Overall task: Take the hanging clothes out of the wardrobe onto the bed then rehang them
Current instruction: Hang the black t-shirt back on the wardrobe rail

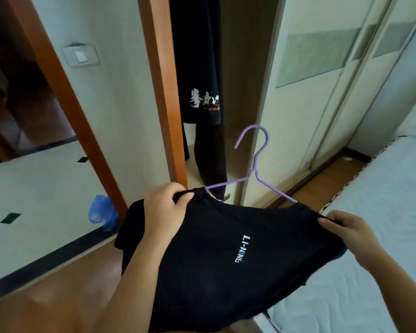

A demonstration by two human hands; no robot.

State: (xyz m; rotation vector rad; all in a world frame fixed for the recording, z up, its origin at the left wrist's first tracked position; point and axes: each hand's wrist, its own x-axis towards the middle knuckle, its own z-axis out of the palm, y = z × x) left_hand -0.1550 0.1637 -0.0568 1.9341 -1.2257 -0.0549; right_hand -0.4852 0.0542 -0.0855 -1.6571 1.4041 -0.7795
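**Q:** What do the two hands have hold of?

**A:** A black T-shirt, spread across the lower centre of the frame, with white "LI-NING" lettering on it. The left hand, lower centre-left, has its fingers curled over one shoulder of the shirt, thumb clamped on the cloth. The right hand, at lower right, pinches the other shoulder between thumb and fingers.

**Q:** And the hanger?

**A:** A purple wire hanger sits in the shirt's neck. Its arms run under the cloth and its hook stands clear at centre frame.

**Q:** Where is this in the room?

**A:** The shirt is held in the air in front of the open wardrobe, at upper centre. A dark garment with white characters hangs inside. The bed, under a white quilted cover, fills the lower right, and the shirt's right edge overlaps it in the view. Sliding doors stand at upper right. A blue plastic bag lies on the floor at left, beside a wooden door frame.
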